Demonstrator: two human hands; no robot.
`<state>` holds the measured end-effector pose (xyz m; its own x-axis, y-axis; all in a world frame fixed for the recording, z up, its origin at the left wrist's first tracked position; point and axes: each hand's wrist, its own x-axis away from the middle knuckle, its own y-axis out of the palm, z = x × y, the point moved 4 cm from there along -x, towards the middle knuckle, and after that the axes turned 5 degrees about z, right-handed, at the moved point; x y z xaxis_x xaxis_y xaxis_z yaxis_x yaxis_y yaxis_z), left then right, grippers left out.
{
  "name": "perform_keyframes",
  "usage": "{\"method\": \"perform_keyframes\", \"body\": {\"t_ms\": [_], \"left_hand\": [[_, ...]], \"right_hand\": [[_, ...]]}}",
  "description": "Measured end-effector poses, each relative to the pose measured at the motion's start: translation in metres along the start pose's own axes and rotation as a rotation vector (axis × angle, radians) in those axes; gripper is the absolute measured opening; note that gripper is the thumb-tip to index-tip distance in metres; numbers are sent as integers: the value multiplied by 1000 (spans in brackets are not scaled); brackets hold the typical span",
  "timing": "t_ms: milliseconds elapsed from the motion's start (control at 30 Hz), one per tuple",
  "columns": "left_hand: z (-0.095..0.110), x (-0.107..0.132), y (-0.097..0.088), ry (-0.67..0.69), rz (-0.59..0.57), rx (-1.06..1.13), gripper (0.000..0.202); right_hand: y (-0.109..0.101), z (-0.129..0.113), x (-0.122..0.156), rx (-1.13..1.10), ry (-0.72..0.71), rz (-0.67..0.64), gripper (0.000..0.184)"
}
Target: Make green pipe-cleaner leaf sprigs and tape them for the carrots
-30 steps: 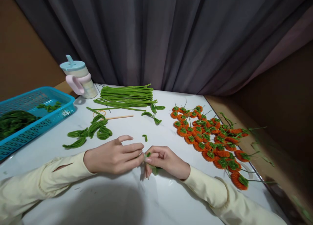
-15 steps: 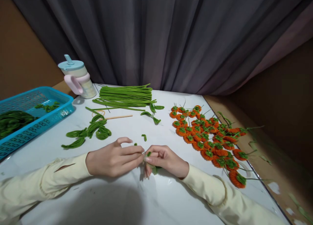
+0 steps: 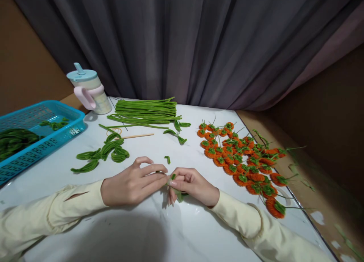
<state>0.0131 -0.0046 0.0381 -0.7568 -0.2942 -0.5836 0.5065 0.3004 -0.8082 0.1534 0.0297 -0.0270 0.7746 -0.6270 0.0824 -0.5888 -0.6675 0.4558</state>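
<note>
Fingertips are gathered close together, and there a small green piece is pinched by the right hand, thumb and fingers nearly closed on it. The left hand is held loosely, fingers extended, tips up against that same spot; whether anything is gripped by it cannot be told (the contact is hidden by the fingers themselves). For neat work, the piece is probably best pinched firmly on the right and touched lightly from the left, so that its shape is not crushed. And the surface: a glossy white table, shadowed just below the left hand. Green leaves are strewn beyond the left hand, green stems laid beyond both, orange flowers clustered right of the right hand. Far left, a blue basket is seen near a lidded cup; beyond everything, the room is closed off by a dark curtain
</note>
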Motion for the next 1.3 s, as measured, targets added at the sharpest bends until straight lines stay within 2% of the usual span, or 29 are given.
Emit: {"method": "perform_keyframes", "body": {"t_ms": [433,633,867,1033,1167,1233,1300], "left_hand": [[-1,1,2,-165,-45,155,26],[-9,0,4,-387,-113,437,16],[-22,8,19,-684,-262,779,10],[-26,10,26,-757,-325,1087,16],[-25,13,32,-881,-323,1281,19],[-24,14,35,-928,-316,1321,22],[-24,13,34,-921,-293,1273,24]], "right_hand": [[-1,0,1,33,9,-7,33],[-1,0,1,40,22,-14,34],[-1,1,1,2,41,-42,34],[-2,1,2,1,22,-44,32],[-2,2,2,-2,29,-14,32],[-1,1,3,-5,28,-12,31],[-1,0,3,-10,34,-21,30]]}}
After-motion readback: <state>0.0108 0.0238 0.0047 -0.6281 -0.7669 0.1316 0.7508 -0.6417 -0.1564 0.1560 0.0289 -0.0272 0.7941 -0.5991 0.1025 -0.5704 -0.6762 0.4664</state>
